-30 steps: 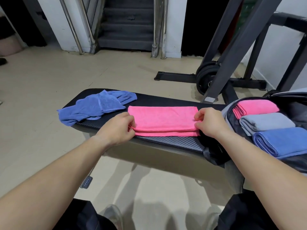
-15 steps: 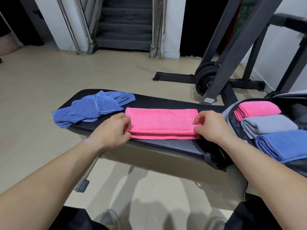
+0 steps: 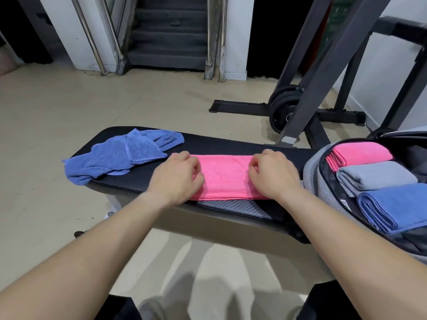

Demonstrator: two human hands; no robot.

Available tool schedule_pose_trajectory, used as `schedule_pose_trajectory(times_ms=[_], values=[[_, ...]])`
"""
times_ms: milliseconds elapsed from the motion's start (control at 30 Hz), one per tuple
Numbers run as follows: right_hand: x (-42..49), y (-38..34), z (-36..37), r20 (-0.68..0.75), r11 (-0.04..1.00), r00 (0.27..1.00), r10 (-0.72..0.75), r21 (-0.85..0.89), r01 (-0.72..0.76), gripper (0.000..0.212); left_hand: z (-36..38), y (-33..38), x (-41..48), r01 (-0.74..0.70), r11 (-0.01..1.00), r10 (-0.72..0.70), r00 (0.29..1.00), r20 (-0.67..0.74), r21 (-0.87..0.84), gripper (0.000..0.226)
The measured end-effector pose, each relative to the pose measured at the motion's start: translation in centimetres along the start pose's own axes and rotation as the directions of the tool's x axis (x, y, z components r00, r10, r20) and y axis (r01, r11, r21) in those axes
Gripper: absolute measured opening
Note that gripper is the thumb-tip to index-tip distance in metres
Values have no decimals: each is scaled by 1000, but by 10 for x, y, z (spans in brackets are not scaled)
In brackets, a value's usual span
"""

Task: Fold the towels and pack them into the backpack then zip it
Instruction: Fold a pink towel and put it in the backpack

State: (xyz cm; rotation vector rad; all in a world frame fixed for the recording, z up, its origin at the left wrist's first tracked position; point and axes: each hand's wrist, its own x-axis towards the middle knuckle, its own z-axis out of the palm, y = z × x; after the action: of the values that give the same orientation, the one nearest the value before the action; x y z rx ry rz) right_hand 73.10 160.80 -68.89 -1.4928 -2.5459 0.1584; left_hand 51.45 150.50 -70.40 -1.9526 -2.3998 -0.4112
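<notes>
A folded pink towel (image 3: 225,176) lies flat on the black padded bench (image 3: 231,144). My left hand (image 3: 178,176) lies over its left end and my right hand (image 3: 272,174) over its right end. The fingers of both are curled onto the cloth, and both ends are hidden beneath them. A crumpled blue towel (image 3: 120,155) lies at the bench's left end. The open grey backpack (image 3: 314,172) lies on the right and holds three folded towels: pink (image 3: 362,153), grey (image 3: 379,176) and blue (image 3: 397,204).
A dark metal rack (image 3: 323,65) with weight plates (image 3: 282,107) stands behind the bench on the right. Stairs (image 3: 168,31) with steel rails rise at the back. Beige tiled floor (image 3: 69,100) surrounds the bench.
Both hands have moved inward from the towel's outer ends and lie on top of it, so less pink shows between them. The view has tilted down a little.
</notes>
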Motion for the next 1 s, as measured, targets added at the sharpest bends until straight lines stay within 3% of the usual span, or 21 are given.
schedule_pose_trajectory(times_ms=[167, 267, 400, 600, 767, 900, 1000], values=[[20, -21, 35, 28, 984, 990, -141, 117, 136, 45, 31, 28, 29, -4, 998, 3, 1000, -14, -55, 40], [28, -23, 52, 130, 983, 976, -177, 76, 168, 57, 48, 27, 36, 27, 999, -29, 993, 112, 21, 52], [28, -11, 62, 286, 986, 945, -157, -4, 165, 67, 59, 16, 34, 55, 998, -60, 970, 235, 28, 61], [24, 10, 60, 280, 992, 956, -84, -65, 107, 78, 54, -13, 25, 106, 992, -122, 959, 255, 73, 70], [19, 23, 55, 293, 995, 956, -19, -85, 46, 79, 40, -42, 12, 156, 986, -164, 944, 286, 51, 62], [15, 20, 46, 234, 981, 968, -91, -144, 127, 73, 25, -46, -2, 178, 982, -185, 972, 148, 56, 52], [12, 8, 36, 229, 966, 948, -222, -78, 245, 66, 12, -42, -6, 241, 962, -252, 965, 72, 127, 42]])
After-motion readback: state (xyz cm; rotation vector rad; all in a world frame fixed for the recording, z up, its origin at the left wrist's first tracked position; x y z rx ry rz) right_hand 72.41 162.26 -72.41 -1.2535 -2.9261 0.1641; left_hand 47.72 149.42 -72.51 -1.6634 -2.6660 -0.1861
